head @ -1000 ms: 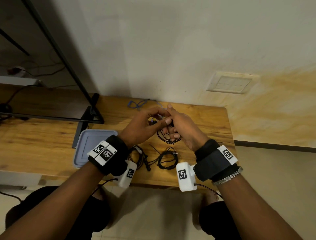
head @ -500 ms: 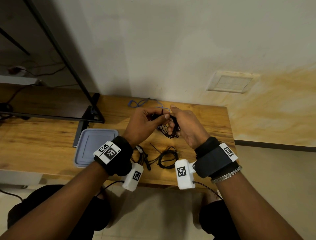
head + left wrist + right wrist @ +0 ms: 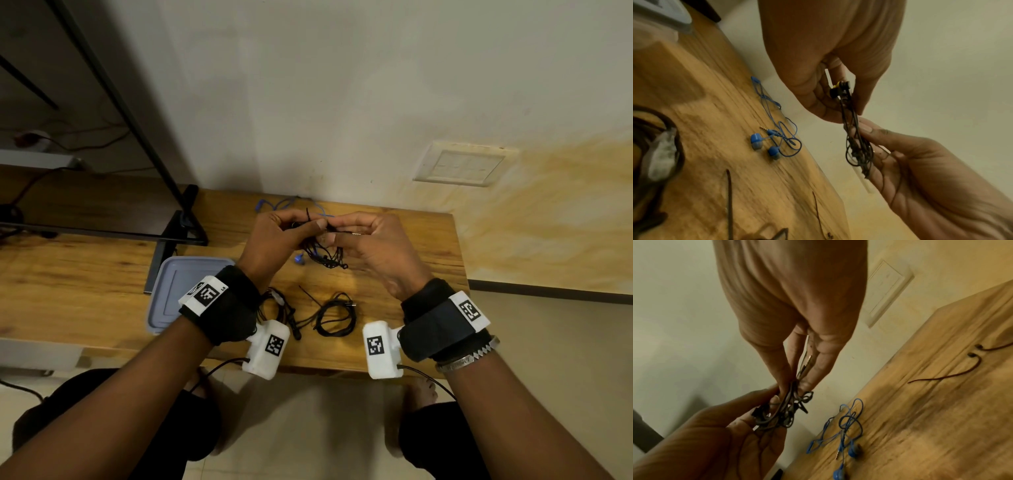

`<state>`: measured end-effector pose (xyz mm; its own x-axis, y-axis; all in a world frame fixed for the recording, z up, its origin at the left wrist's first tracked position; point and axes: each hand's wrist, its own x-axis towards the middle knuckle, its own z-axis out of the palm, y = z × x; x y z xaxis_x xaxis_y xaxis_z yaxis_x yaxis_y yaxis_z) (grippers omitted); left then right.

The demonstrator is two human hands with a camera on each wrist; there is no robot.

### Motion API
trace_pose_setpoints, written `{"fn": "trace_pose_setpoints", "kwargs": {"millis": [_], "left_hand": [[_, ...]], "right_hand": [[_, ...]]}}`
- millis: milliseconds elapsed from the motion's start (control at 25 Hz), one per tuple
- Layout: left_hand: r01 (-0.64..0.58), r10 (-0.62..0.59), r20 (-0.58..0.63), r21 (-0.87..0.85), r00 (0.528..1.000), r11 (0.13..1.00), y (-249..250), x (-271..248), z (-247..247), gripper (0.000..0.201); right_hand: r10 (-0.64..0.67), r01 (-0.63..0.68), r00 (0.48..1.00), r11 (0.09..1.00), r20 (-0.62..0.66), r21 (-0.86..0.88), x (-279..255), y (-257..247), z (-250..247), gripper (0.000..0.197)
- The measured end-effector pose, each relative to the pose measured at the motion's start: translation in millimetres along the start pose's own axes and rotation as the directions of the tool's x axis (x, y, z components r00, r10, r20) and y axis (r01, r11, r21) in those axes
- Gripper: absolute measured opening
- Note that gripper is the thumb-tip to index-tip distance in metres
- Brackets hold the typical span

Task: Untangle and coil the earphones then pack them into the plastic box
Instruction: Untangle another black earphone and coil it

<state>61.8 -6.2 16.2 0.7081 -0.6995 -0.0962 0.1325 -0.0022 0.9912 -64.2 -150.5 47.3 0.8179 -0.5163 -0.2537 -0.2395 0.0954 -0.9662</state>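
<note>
Wrist views reveal blue earphones (image 3: 774, 141) (head view mostly hides them).

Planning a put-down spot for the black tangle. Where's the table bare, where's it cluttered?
Bare wood: the right end of the table, from the coiled black earphones to the table's right edge, and the stretch left of the plastic box. Crowded: the blue earphones at the wall edge, under both hands, and the black cables by the left wrist.

I see the black earphones (image 3: 324, 251) as a tangled bundle suspended above the table. Blue earphones (image 3: 774, 139) lie loosely tangled near the wall edge. The plastic box (image 3: 178, 291), lid on, sits at left.
</note>
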Motion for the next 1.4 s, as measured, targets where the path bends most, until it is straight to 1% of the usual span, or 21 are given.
{"fn": "trace_pose_setpoints", "kwargs": {"millis": [120, 200, 280, 360, 440, 480, 520, 600, 640, 720, 840, 960, 1000, 1080, 1160, 1200, 1240, 1280, 1320, 1360, 1400], "left_hand": [[0.186, -0.169, 0.101, -0.2, 0.98, 0.962, 5.8, -2.3, 4.4, 0.013], [0.264, -0.229, 0.15, -0.289, 0.962, 0.92, 8.7, -1.5, 6.4, 0.015], [0.31, -0.253, 0.198, -0.356, 0.947, 0.881, 11.4, -1.2, 8.2, 0.019], [0.367, -0.274, 0.26, -0.449, 0.926, 0.815, 15.0, -1.7, 9.6, 0.016], [0.412, -0.296, 0.295, -0.51, 0.908, 0.755, 16.3, -2.2, 10.6, 0.011], [0.421, -0.309, 0.293, -0.505, 0.905, 0.754, 16.2, -2.1, 11.5, 0.011], [0.411, -0.312, 0.279, -0.462, 0.908, 0.786, 14.6, -1.4, 12.1, 0.011], [0.344, -0.274, 0.248, -0.311, 0.929, 0.886, 10.4, -0.9, 12.3, 0.014], [0.31, -0.251, 0.243, -0.242, 0.937, 0.92, 8.6, -1.0, 12.6, 0.018], [0.257, -0.216, 0.244, -0.153, 0.946, 0.954, 6.2, -2.2, 12.2, 0.027], [0.237, -0.208, 0.253, -0.086, 0.945, 0.968, 5.1, -3.0, 12.4, 0.039], [0.226, -0.209, 0.283, -0.028, 0.936, 0.974, 4.7, -2.7, 13.1, 0.046], [0.218, -0.206, 0.274, -0.016, 0.939, 0.976, 4.8, -2.6, 13.2, 0.044], [0.201, -0.194, 0.229, -0.01, 0.954, 0.98, 4.9, -2.7, 14.0, 0.034], [0.166, -0.169, 0.157, 0.033, 0.973, 0.986, 3.3, -1.7, 12.6, 0.024], [0.142, -0.149, 0.12, 0.061, 0.982, 0.988, 1.8, -1.1, 10.3, 0.02], [0.122, -0.13, 0.091, 0.089, 0.987, 0.989, 0.1, -0.5, 7.7, 0.017], [0.112, -0.12, 0.068, 0.114, 0.99, 0.987, -1.0, 0.3, 4.9, 0.014], [0.11, -0.118, 0.052, 0.133, 0.992, 0.985, -2.3, 1.0, 2.1, 0.011], [0.109, -0.117, 0.046, 0.146, 0.992, 0.983, -2.8, 1.1, 0.7, 0.009], [0.108, -0.115, 0.042, 0.156, 0.992, 0.982, -2.9, 1.3, -0.3, 0.009]], "right_hand": [[-0.076, 0.078, 0.996, 0.996, -0.036, 0.053, -3.4, -1.5, -4.5, 0.027], [-0.076, 0.077, 0.997, 0.991, -0.015, 0.111, -5.6, -5.1, -10.2, 0.026], [-0.021, 0.015, 1.0, 0.971, 0.021, 0.24, -6.6, -8.2, -17.1, 0.027], [0.058, -0.072, 0.997, 0.922, 0.048, 0.381, -6.1, -11.1, -24.6, 0.026], [0.083, -0.1, 0.995, 0.911, 0.061, 0.401, -6.6, -10.9, -27.8, 0.026], [0.074, -0.09, 0.996, 0.922, 0.059, 0.376, -6.8, -9.6, -28.3, 0.026], [0.061, -0.076, 0.997, 0.935, 0.052, 0.347, -7.2, -8.2, -28.9, 0.026], [0.057, -0.066, 0.998, 0.952, 0.04, 0.298, -7.4, -4.5, -30.5, 0.025], [0.062, -0.069, 0.998, 0.96, 0.033, 0.271, -7.4, -3.1, -32.3, 0.024], [0.072, -0.073, 0.997, 0.975, 0.01, 0.208, -8.0, -1.8, -36.0, 0.023], [0.082, -0.079, 0.996, 0.987, -0.019, 0.14, -11.4, -3.2, -40.7, 0.023], [0.079, -0.078, 0.997, 0.994, -0.006, 0.076, -15.2, -3.8, -43.1, 0.023], [0.06, -0.06, 0.998, 0.997, -0.001, 0.051, -16.0, -3.9, -43.7, 0.023], [0.005, -0.005, 1.0, 1.0, -0.016, -0.011, -15.9, -5.3, -48.5, 0.021], [-0.019, 0.006, 0.996, 0.99, -0.093, -0.14, -11.8, -4.9, -63.3, 0.019], [-0.008, -0.033, 0.988, 0.963, -0.153, -0.268, -7.6, -1.0, -73.8, 0.019], [0.01, -0.1, 0.979, 0.895, -0.205, -0.435, -3.9, 4.2, -85.2, 0.018], [0.042, -0.183, 0.97, 0.77, -0.238, -0.612, -0.5, 10.9, -94.8, 0.018], [0.083, -0.248, 0.964, 0.621, -0.252, -0.744, 1.6, 18.3, -99.8, 0.021], [0.123, -0.271, 0.962, 0.502, -0.242, -0.821, 3.2, 26.2, -100.2, 0.024], [0.152, -0.264, 0.964, 0.447, -0.219, -0.854, 3.9, 33.0, -96.9, 0.029]]}}
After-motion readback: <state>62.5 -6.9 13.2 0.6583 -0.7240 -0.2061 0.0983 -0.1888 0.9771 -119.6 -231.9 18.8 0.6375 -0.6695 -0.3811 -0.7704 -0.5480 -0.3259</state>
